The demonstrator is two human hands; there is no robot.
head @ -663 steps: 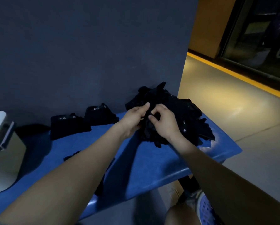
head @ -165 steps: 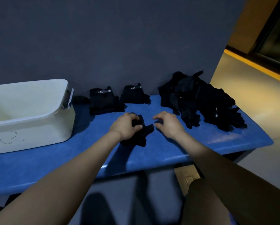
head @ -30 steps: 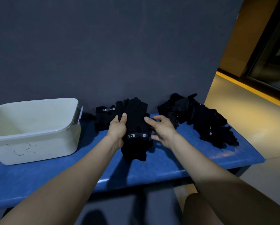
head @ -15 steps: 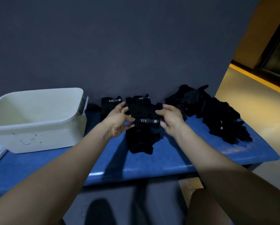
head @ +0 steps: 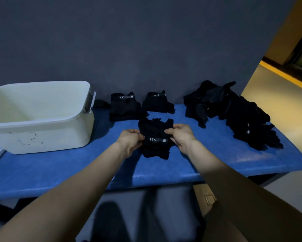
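Note:
A pair of black gloves (head: 155,137) with a white label on the wrist strap lies on the blue table (head: 76,168), fingers pointing away from me. My left hand (head: 131,140) pinches its left edge at the strap. On the other edge, my right hand (head: 181,137) grips the pair. Two folded pairs stand against the wall behind: one (head: 124,107) on the left, one (head: 158,103) on the right. A loose pile of black gloves (head: 234,112) covers the table's right end.
A white plastic tub (head: 41,119) sits on the table's left part, open side up. A dark grey wall runs right behind the table. The table's front edge is near my arms; tan floor lies to the right.
The gloves were held up in the air a second ago; both hands have since lowered them onto the table in front of the two folded pairs.

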